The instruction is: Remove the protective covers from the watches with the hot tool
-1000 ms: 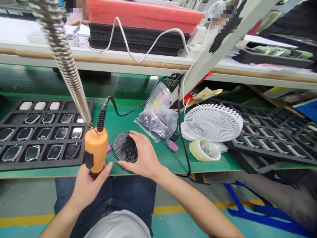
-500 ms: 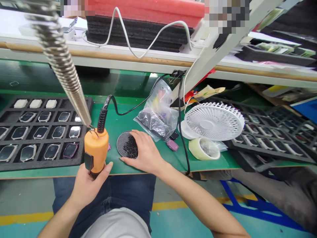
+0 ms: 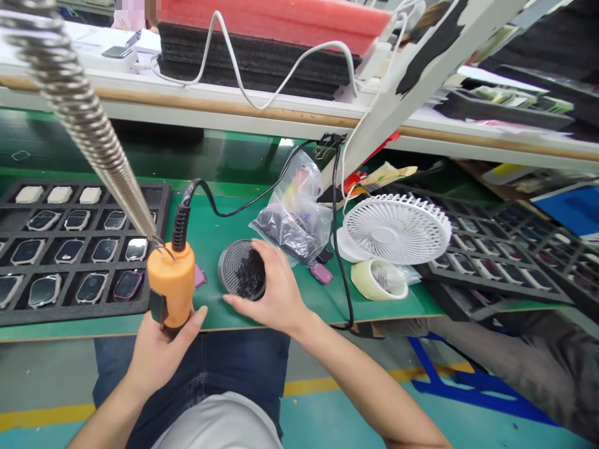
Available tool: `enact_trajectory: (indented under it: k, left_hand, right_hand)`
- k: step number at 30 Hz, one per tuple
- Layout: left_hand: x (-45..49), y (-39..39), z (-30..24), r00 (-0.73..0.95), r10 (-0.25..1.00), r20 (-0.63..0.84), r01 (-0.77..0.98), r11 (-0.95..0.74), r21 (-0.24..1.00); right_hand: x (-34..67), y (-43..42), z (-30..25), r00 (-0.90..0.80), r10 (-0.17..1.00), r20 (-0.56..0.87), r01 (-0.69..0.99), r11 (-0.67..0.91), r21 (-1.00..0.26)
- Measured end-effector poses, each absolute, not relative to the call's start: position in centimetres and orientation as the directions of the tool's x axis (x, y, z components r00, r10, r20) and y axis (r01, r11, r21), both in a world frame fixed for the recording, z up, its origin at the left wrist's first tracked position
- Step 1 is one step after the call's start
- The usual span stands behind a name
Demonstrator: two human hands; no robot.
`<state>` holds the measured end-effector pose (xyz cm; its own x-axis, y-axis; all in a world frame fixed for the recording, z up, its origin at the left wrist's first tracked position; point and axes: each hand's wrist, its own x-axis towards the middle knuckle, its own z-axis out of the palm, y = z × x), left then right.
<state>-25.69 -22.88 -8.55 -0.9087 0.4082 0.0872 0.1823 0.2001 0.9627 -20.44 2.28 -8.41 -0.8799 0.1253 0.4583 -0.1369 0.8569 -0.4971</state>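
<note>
Fingers [image 3: 193, 320] of left hand [image 3: 156, 350] grip one orange tool [image 3: 172, 277] while right hand [image 3: 281, 293] clasps one round dish [image 3: 239, 268]

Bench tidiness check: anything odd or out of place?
A purple piece lies loose beside the plastic bag, outside the watch tray. Dark trays at right are stacked askew. The white post has a ragged black patch, possibly wear.

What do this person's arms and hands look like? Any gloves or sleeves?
No gloves: the left hand and right hand are bare. The forearms show no sleeves, watch or bracelet. No rings show, but part of the left hand is hidden.
</note>
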Motion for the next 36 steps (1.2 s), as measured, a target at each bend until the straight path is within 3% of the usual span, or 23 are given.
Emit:
enact_trajectory:
  k: [10, 21, 23, 27, 30, 36]
  left_hand:
    - [-25.3, -22.7, -8.4, -0.902, 0.425, 0.076, 0.179, 0.206, 0.962]
    - [-25.3, -23.0, -8.7, -0.902, 0.429, 0.042, 0.162, 0.246, 0.956]
    - [-25.4, -22.9, -8.6, -0.901, 0.433, 0.033, 0.156, 0.252, 0.955]
    - [-25.3, -22.7, -8.7, -0.896, 0.443, 0.021, 0.152, 0.262, 0.953]
    - [-25.2, -22.8, -9.0, -0.893, 0.449, 0.021, 0.154, 0.262, 0.953]
    - [-25.2, -23.0, -9.5, -0.893, 0.448, 0.03, 0.159, 0.254, 0.954]
  right_hand:
    - [-20.5, 2.2, -8.5, -0.9, 0.096, 0.424, -0.144, 0.854, -0.5]
    - [-21.4, 3.6, -8.9, -0.954, -0.031, 0.297, -0.189, 0.832, -0.521]
    - [-21.9, 4.4, -8.5, -0.964, -0.084, 0.253, -0.209, 0.826, -0.523]
    - [-23.0, 6.1, -6.9, -0.946, -0.3, 0.12, -0.317, 0.79, -0.525]
    - [-23.5, 6.9, -5.8, -0.925, -0.376, 0.052, -0.346, 0.781, -0.52]
    - [-23.2, 6.4, -6.6, -0.971, -0.22, 0.09, -0.237, 0.855, -0.461]
